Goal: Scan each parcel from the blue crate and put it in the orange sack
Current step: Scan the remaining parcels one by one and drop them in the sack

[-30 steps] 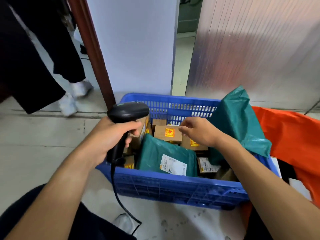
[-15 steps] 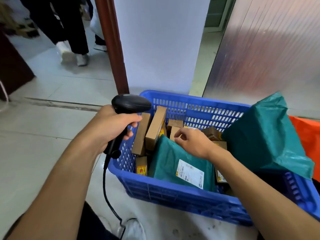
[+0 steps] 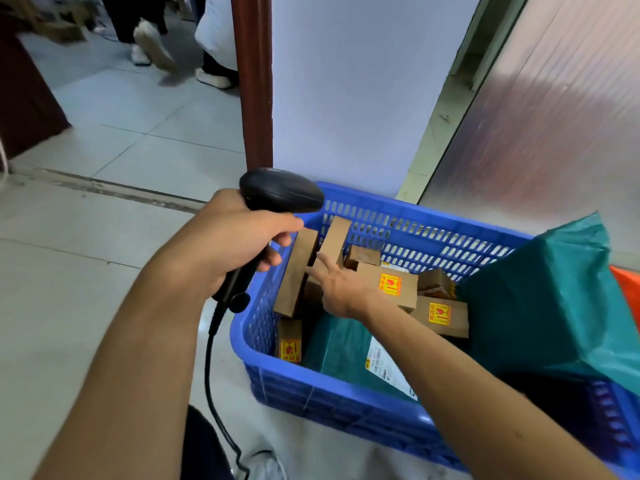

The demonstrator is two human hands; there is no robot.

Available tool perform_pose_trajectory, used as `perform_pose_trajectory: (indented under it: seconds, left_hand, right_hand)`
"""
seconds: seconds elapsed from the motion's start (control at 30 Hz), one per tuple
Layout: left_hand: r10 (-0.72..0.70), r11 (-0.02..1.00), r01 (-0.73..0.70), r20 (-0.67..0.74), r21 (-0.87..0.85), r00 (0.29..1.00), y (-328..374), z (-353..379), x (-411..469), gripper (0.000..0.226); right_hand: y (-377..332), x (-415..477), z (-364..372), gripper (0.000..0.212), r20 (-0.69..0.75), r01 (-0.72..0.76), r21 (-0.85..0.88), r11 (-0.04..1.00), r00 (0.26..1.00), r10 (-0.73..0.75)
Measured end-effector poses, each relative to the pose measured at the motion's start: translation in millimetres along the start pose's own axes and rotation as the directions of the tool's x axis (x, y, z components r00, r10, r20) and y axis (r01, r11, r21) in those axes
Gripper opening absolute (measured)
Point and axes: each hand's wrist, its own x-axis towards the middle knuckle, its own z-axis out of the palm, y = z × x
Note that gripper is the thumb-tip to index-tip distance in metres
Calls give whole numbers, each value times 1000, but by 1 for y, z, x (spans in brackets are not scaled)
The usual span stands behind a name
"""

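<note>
- Left hand (image 3: 235,244): fingers clamped round the handle of the black scanner (image 3: 280,192); scanner head held over the far-left corner of the blue crate (image 3: 346,407), cord (image 3: 207,368) hanging toward the floor.
- Right hand (image 3: 341,289): reached down into the crate; fingers (image 3: 320,268) straight and apart, tips against the upright cartons (image 3: 298,271); nothing gripped.
- Upright cartons: two plain brown boxes standing side by side, leaning toward the left wall of the crate.
- Stickered cartons (image 3: 394,285): brown boxes with yellow-and-red labels, lying mid-crate just beyond the right wrist.
- Flat teal mailer (image 3: 343,351): lying against the near wall, white address label facing up, partly under the right forearm.
- Large teal mailer (image 3: 554,306): bulging over the right end of the crate.
- Orange sack (image 3: 628,282): only a sliver visible at the right edge, beyond the large mailer; contents out of view.
- Step in hand, as judged: choice of the next parcel; none lifted, none under the scanner.
- Progress, as judged: crate well stocked with cartons and mailers; number already sacked impossible to tell; most of the task probably remaining, namely pick, scan and drop into the sack, parcel by parcel.
</note>
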Motion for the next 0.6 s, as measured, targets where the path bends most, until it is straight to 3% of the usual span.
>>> perform_pose_trajectory:
  seconds: [0.17,0.37,0.6]
  left_hand:
    - [-4,1000,4,-7,-30,1000,-4,-5,4,8]
    - [4,1000,-5,-8,-20,1000,-4,-6,3,8]
    - [1,1000,-1,2,-7,1000,2,2,1,7]
  right_hand:
    - [-20,11,9,61,60,-23,47,999,998,21]
    - [-10,8,19,44,-128,-52,209,977,989,80]
    - [23,-25,6,42,-333,53,202,978,943,17]
